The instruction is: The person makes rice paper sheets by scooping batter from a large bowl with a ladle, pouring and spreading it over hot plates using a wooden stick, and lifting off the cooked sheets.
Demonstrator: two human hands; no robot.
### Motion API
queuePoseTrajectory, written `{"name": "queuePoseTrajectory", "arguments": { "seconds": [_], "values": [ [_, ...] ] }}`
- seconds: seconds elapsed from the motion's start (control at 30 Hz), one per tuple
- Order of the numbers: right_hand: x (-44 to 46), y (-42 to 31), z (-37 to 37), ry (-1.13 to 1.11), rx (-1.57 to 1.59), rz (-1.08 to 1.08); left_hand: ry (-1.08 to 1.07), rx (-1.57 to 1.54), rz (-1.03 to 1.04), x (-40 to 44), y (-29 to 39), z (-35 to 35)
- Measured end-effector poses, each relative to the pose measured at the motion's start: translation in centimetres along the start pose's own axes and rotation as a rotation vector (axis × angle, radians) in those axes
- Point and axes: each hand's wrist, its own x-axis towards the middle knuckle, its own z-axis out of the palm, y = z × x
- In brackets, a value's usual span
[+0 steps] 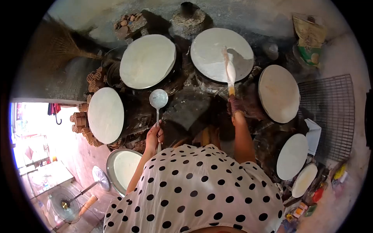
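My left hand [154,136] is closed around the handle of a metal ladle [158,99]. Its round bowl is wet with whitish liquid and hovers over the dark area between the pans. My right hand [236,106], which looks covered by a dark glove, grips a batter-coated spreader [230,73] with a yellowish handle. The spreader reaches over a round pan [208,48] at the back right. White batter covers most of that pan, while a greyish patch shows beside the tool. To the left of it sits another round pan [147,62] covered by a pale sheet.
More white-topped rounds stand at the left [105,115] and right [279,94]. A basin of white liquid [126,169] is by my left side. Perforated clay-coloured cylinders [79,119] are stacked at left, near a fan [64,204]. A wire rack [330,112] leans at right.
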Motion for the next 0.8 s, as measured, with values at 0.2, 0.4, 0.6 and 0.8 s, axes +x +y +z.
{"name": "queuePoseTrajectory", "arguments": {
  "seconds": [0.2, 0.4, 0.6, 0.8],
  "values": [
    [6.4, -4.2, -1.3, 0.349, -0.474, -0.393, -0.066, -0.033, 0.006, 1.7, 0.0, 3.9],
    [1.1, 1.0, 0.8, -0.199, -0.225, -0.294, -0.119, -0.013, -0.022, 3.3, 0.5, 7.1],
    [6.1, -4.6, -9.4, 0.004, -0.308, -0.328, -0.129, -0.022, 0.010, 4.3, 1.0, 9.1],
    [8.2, -14.1, -5.9, -0.205, 0.344, -0.039, -0.133, 0.033, 0.015, 4.5, 1.3, 11.0]
  ]
}}
